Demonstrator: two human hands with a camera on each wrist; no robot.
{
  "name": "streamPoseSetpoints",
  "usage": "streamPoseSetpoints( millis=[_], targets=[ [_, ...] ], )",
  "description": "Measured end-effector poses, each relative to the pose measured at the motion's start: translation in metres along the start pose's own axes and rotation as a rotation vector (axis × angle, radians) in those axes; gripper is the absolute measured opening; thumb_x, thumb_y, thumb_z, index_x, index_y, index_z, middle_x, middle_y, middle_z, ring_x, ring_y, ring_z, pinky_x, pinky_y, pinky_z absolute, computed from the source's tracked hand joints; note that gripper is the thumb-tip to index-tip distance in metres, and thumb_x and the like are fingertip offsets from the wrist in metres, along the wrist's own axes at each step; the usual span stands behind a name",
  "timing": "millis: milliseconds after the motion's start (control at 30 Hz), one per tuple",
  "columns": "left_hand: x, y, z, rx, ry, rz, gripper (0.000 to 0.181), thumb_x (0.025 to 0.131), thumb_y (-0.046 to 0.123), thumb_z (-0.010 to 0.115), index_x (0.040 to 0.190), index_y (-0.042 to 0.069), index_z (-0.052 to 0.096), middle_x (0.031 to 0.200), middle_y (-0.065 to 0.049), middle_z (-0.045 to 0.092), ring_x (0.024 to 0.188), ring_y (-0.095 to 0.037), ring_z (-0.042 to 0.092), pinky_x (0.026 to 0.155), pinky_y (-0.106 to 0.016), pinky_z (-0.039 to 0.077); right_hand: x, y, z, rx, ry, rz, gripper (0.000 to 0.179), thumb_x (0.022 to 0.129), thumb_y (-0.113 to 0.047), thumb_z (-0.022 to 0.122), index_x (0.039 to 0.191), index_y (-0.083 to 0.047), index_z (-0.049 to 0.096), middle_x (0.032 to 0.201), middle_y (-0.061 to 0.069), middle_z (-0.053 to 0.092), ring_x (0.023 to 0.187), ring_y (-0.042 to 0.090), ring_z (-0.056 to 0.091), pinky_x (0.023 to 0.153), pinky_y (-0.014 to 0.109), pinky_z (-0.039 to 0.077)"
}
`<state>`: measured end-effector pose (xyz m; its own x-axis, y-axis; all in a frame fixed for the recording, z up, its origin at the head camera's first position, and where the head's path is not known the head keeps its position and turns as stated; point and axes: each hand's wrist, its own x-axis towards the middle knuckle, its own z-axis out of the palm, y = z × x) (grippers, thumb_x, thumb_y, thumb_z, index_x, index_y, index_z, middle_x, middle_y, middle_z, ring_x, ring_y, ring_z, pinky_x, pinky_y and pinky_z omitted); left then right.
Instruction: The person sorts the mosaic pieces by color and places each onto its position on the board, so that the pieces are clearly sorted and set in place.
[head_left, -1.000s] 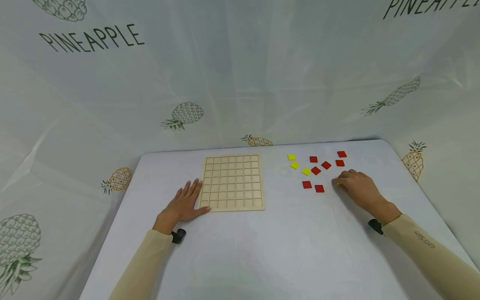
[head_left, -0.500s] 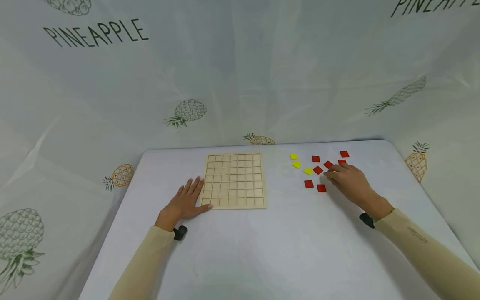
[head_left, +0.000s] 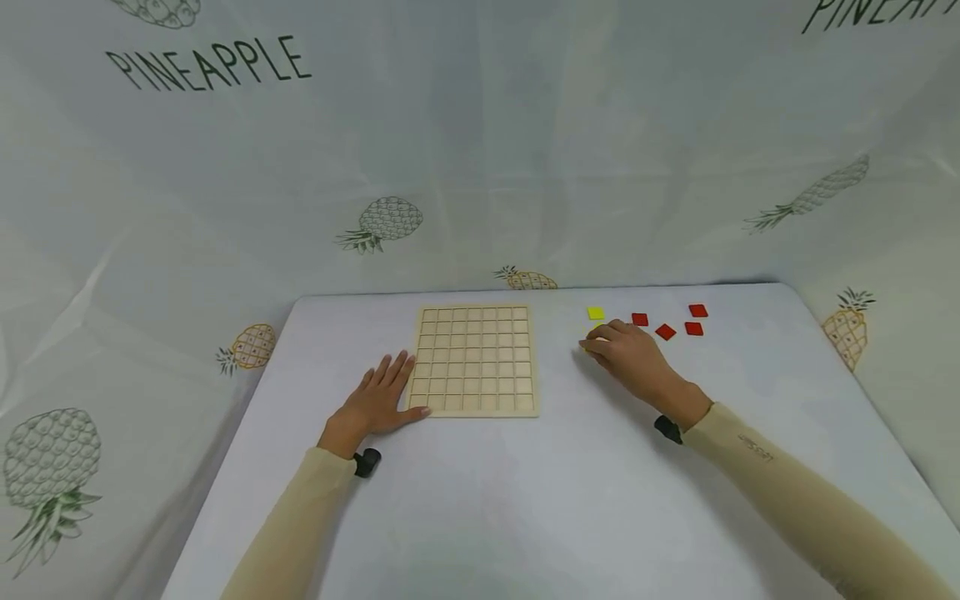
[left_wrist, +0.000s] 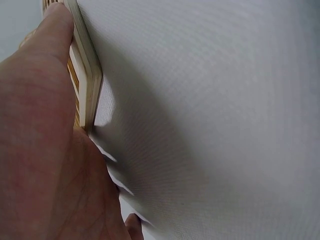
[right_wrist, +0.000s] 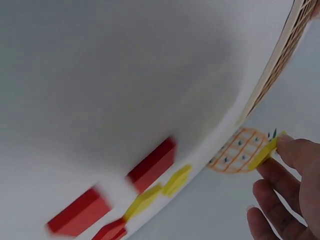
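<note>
A square wooden board (head_left: pixel 474 360) with a grid of shallow cells lies left of centre on the table. My left hand (head_left: pixel 373 402) rests at its lower left corner, fingers spread along the left edge and thumb on the near edge. Above the table, right of the board, my right hand (head_left: pixel 636 363) pinches a yellow tile (right_wrist: pixel 264 153) between thumb and forefinger. Under and behind that hand are loose tiles, among them a yellow tile (head_left: pixel 596 313) and a red tile (head_left: pixel 665 332). Some tiles hidden in the head view show in the right wrist view, such as a red tile (right_wrist: pixel 154 164).
Several more red tiles lie toward the far right, including one red tile (head_left: pixel 698 311) near the back edge. A white table (head_left: pixel 480 500) carries everything. Behind it hangs a pale curtain (head_left: pixel 480 167) printed with pineapples.
My right hand has moved left from the right side of the tiles, carrying the yellow tile toward the board. My left hand stays at the board's corner. The head view has shifted slightly.
</note>
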<state>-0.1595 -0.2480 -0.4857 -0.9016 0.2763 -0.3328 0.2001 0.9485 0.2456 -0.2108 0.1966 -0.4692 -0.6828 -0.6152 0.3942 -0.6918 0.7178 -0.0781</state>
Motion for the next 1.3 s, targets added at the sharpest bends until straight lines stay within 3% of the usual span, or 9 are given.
streamPoseSetpoints(
  millis=[367,600,900,1300],
  targets=[
    [-0.001,0.001,0.001,0.001,-0.013,-0.002,0.105,0.101,0.060,0.061,0.170,0.003,0.007,0.177,-0.020,0.003,0.163,-0.045,0.001,0.130,-0.061,0.008,0.038,-0.050,0.028,0.043,-0.025,-0.082,0.027,0.087,-0.007,0.087,0.113,-0.007,0.083,0.109,0.007,0.077,0.104,0.028,0.069,0.091,0.042,0.060],
    [0.001,-0.002,0.005,0.011,-0.005,0.007,0.107,0.101,0.065,0.059,0.170,0.003,0.006,0.178,-0.019,0.001,0.163,-0.044,0.000,0.130,-0.061,0.008,0.058,-0.075,0.043,0.040,0.027,-0.178,0.020,0.090,-0.010,0.085,0.110,-0.010,0.083,0.109,0.005,0.076,0.103,0.026,0.069,0.087,0.040,0.060],
    [0.003,-0.006,0.009,0.005,0.003,0.006,0.109,0.099,0.070,0.057,0.170,0.006,0.007,0.178,-0.016,0.001,0.163,-0.042,-0.001,0.130,-0.060,0.006,0.076,-0.097,0.058,0.063,0.109,-0.251,0.016,0.090,-0.012,0.085,0.106,-0.012,0.084,0.104,0.002,0.077,0.100,0.023,0.070,0.090,0.037,0.060],
    [0.009,-0.014,0.014,0.010,0.025,0.005,0.107,0.099,0.066,0.060,0.171,0.008,0.005,0.178,-0.015,0.000,0.163,-0.041,-0.001,0.130,-0.060,0.009,0.097,-0.115,0.068,0.112,0.081,-0.272,0.014,0.093,-0.013,0.081,0.107,-0.013,0.083,0.105,0.000,0.076,0.100,0.020,0.069,0.089,0.033,0.058]
  ],
)
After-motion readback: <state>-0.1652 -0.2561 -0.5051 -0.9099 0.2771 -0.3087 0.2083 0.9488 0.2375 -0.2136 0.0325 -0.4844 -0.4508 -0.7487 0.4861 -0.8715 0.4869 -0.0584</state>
